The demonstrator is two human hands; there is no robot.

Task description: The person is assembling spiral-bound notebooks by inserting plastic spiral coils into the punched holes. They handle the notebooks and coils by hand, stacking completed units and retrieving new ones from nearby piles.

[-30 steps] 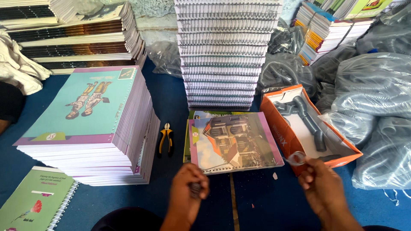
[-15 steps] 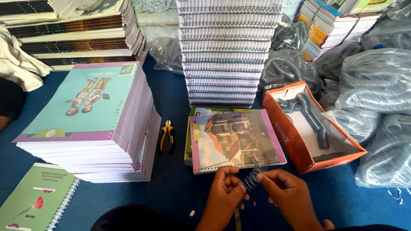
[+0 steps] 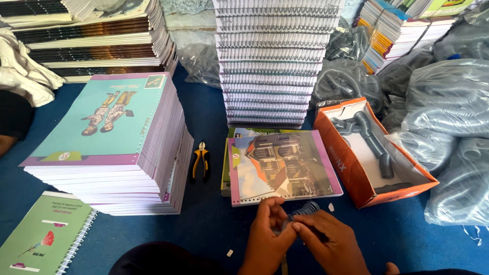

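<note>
Both hands pinch the spiral binding coil (image 3: pixel 305 209) at the blue floor's near edge: left hand (image 3: pixel 267 231), right hand (image 3: pixel 328 239). Looks light, springy, easily bent; best gripped by its ends.

Wire coil (image 3: pixel 304 209): mostly covered by left hand (image 3: pixel 267 231) and right hand (image 3: pixel 328 239); only the top loops show. Both wrists cut off by the lower edge. Green spiral notebook (image 3: pixel 43 237): near corner cropped at lower left. Booklet (image 3: pixel 239 133) beneath the house-cover notebook (image 3: pixel 282 165): only edge strips visible. Orange box (image 3: pixel 351 168) contents: dark tubes, kind unclear.
</note>
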